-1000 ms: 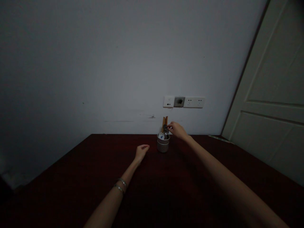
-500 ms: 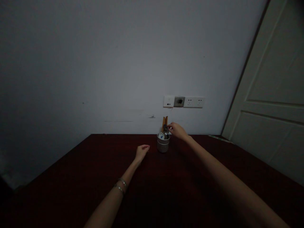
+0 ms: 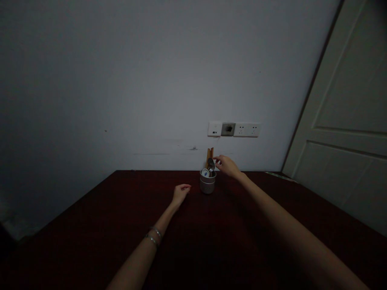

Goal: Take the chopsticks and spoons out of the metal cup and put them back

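- A person's right hand [image 3: 226, 166] reaches in from the right at a dark red table [image 3: 145, 201], its thumb and forefinger parted beside the metal spoons [image 3: 211, 164]; whether a fingertip touches them cannot be told.
- The spoons stand bowls up in a grey cylindrical holder [image 3: 207, 186], which sits upright near the table's far edge, close to the wall [image 3: 169, 88].
- Sharing the holder are brown sticks [image 3: 208, 154], rising tallest at the back, and a white round piece [image 3: 205, 172] with a blue mark, tilted at the front left of the rim.
- The left hand [image 3: 180, 194] hovers or rests low over the table, just left of the holder and apart from it, fingers loosely curled toward the thumb; whether the tips meet is too small to tell.
- The 2 hands are apart from each other, with the holder between them, and silvery bangles [image 3: 154, 236] circle the left wrist.
- On the wall above the spoons, a row runs from a white wall plate [image 3: 214, 129] to a grey plate [image 3: 228, 129] and a wide white socket plate [image 3: 247, 129] with 2 outlets.
- At far right stands a pale panelled door [image 3: 347, 121], in dim light.
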### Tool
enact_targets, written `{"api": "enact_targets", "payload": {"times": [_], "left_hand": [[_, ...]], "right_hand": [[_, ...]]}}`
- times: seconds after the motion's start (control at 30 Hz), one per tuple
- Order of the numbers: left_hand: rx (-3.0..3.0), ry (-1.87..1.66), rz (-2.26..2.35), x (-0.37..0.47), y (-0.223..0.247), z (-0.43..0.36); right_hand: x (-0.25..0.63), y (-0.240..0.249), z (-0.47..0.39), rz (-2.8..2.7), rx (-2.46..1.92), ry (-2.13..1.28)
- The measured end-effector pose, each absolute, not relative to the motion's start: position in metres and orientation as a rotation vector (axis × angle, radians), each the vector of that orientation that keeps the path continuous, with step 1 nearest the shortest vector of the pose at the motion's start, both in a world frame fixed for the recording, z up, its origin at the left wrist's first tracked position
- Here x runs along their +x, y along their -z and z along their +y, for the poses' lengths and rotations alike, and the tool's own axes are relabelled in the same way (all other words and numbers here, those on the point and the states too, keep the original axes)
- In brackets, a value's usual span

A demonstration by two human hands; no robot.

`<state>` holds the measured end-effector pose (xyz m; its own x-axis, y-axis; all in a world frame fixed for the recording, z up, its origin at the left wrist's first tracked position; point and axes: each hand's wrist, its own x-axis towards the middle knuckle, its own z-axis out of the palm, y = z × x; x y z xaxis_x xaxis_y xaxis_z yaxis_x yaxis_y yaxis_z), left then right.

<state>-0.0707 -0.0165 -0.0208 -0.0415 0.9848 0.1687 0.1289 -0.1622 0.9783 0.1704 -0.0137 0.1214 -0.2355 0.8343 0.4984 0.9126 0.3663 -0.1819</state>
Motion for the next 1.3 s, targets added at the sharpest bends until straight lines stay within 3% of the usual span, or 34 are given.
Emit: {"api": "enact_targets", "payload": {"times": [0.17, 0.47, 0.67, 1.3], "left_hand": [[1.415, -1.298, 1.272, -0.07, 0.019, -0.019], [1.534, -1.29, 1.271, -0.073, 0.026, -0.014], [1.507, -1.3, 1.304, -0.071, 0.021, -0.021], [1.578, -1.317, 1.337, -0.074, 0.019, -0.024]], "right_hand": [[0.182, -0.106, -0.015, -1.976, -1.501, 0.126], [0.217, -0.012, -0.044, -1.957, -1.674, -0.033], [0.23, 0.024, -0.068, -1.954, -1.76, -0.082], [0.216, 0.024, -0.111, -2.044, -1.744, 0.002]]}}
